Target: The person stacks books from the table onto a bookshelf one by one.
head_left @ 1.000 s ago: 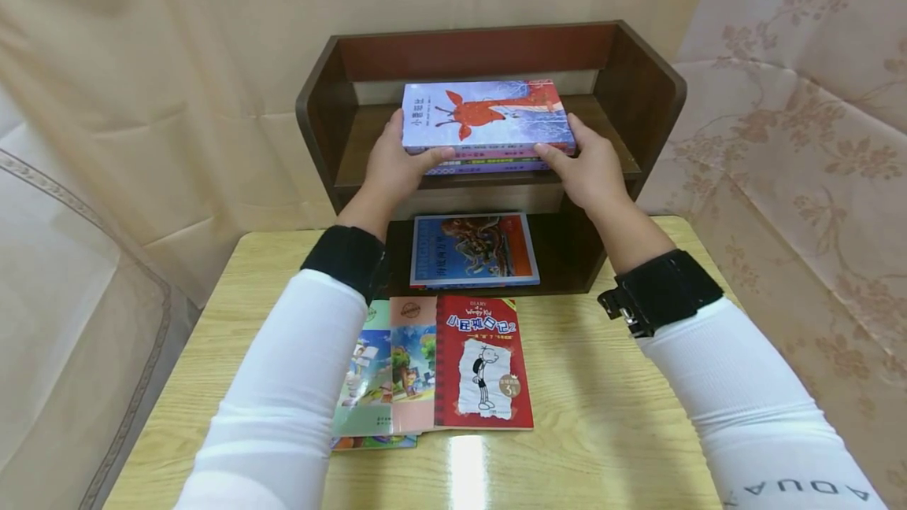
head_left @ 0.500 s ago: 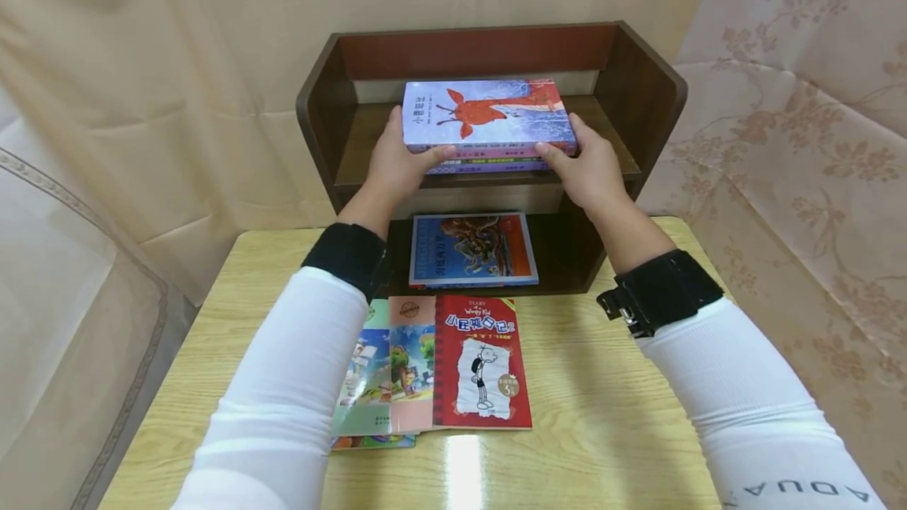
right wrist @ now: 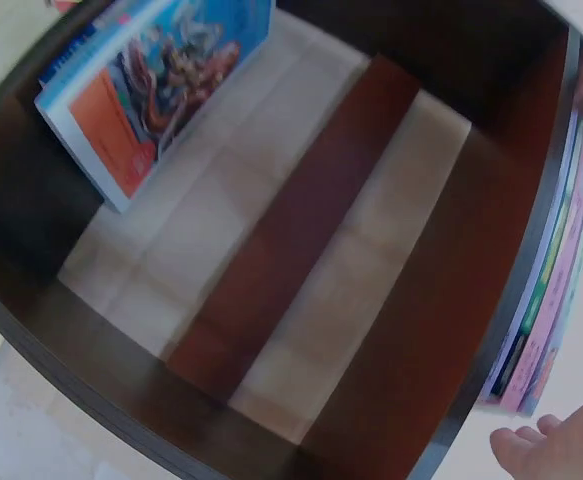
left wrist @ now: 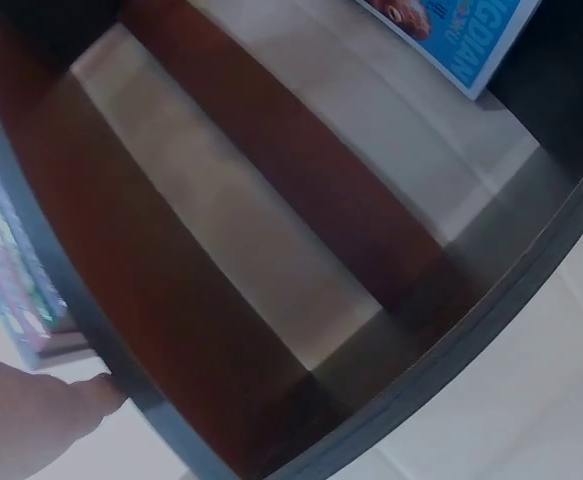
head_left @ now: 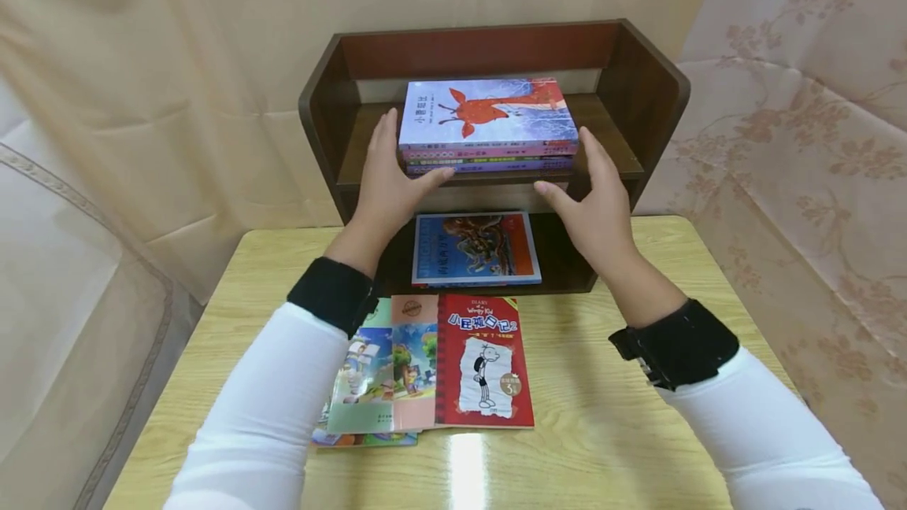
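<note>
A stack of several books (head_left: 496,160) lies flat on the upper board of a dark brown bookshelf (head_left: 478,53). Its top book (head_left: 489,124) has a red animal on a pale blue cover. At the stack's left side is my left hand (head_left: 386,187), fingers straight and thumb stretched along the board's front edge. My right hand (head_left: 601,207) stands at the right side, fingers extended, with a gap between its thumb and the books. The right wrist view shows part of that hand (right wrist: 561,450) below the book spines (right wrist: 541,300).
A blue and orange book (head_left: 476,249) lies on others in the lower compartment. On the wooden table (head_left: 602,431) in front, a red comic-style book (head_left: 485,360) overlaps pink and green ones (head_left: 413,364). Beige cloth (head_left: 177,61) hangs behind.
Both hands have let go of the top book and spread apart, thumbs dropping below the spines. The top book now sits squarely over the stack, slightly nearer the front.
</note>
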Demonstrator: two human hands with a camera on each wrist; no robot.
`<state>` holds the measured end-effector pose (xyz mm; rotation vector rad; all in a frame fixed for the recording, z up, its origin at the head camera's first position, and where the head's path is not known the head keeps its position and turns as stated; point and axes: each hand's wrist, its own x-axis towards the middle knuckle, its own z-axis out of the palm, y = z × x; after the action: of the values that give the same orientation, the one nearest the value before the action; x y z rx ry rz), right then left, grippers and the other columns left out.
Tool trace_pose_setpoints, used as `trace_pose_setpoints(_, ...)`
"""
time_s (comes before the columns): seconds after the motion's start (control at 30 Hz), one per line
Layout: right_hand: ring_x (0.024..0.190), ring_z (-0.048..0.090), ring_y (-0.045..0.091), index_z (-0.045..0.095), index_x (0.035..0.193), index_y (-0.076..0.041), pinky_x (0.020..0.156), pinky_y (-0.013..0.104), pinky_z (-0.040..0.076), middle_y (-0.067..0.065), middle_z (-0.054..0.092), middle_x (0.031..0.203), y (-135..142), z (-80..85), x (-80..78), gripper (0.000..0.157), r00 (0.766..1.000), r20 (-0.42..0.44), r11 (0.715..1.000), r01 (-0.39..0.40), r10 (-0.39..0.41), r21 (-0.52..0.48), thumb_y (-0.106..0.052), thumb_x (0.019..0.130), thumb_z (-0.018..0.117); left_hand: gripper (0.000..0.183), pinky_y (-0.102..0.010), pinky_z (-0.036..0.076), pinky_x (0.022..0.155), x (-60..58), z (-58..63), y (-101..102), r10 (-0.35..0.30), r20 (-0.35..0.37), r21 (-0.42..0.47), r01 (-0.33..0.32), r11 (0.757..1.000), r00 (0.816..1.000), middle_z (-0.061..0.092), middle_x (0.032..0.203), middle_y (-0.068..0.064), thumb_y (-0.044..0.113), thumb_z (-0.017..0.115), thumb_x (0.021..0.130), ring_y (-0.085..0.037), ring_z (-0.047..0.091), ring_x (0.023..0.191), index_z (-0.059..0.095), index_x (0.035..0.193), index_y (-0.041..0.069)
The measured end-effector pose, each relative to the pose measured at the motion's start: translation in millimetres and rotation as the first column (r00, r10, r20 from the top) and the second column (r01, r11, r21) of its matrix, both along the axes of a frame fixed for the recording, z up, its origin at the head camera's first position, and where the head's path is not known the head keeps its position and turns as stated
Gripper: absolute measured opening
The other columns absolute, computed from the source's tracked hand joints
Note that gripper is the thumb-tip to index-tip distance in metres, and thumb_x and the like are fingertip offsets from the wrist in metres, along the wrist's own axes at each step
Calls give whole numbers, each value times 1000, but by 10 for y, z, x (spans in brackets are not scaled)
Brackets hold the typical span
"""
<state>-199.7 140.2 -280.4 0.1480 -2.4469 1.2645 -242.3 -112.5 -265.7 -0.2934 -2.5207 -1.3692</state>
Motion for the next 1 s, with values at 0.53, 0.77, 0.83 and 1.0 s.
trace_pose_setpoints(0.53, 141, 28, 33, 31, 151, -7, 109, 56, 31, 13, 29, 155, -23, -584, 478, 81, 999, 14, 999, -49, 49, -10, -19, 85, 76, 76, -44, 41, 105, 734, -756, -258, 135, 62, 84, -140, 987, 989, 41, 138, -18, 17, 73, 87, -29, 42, 127, 29, 147, 0)
trace_pose_setpoints(0.77, 139, 30, 39, 26, 152, -6, 109, 56, 32, 16, 26, 155, -22, -830, 609, 86, 985, 170, 1000, -21, 24, -21, -19, 84, 76, 77, -47, 48, 95, 996, -1370, -123, 185, 375, 11, -204, 979, 908, 45, 131, -24, 17, 78, 82, -36, 48, 118, 33, 140, -7)
trace_pose_setpoints(0.83, 139, 30, 40, 23, 153, -7, 108, 57, 33, 17, 24, 156, -29, -898, 647, 88, 971, 237, 1000, -14, 19, -23, -21, 85, 76, 79, -49, 48, 96, 1068, -1549, -47, 192, 424, -34, -197, 980, 885, 46, 131, -25, 20, 80, 80, -37, 49, 117, 36, 139, -8)
trace_pose_setpoints(1.0, 142, 23, 41, 17, 155, -10, 110, 60, 28, 18, 19, 158, -46, -1093, 720, 92, 924, 382, 1000, -9, 12, -9, -25, 85, 75, 84, -48, 50, 92, 1207, -1888, 154, 219, 489, -108, -191, 976, 844, 52, 119, -24, 25, 87, 72, -34, 53, 107, 41, 132, -11)
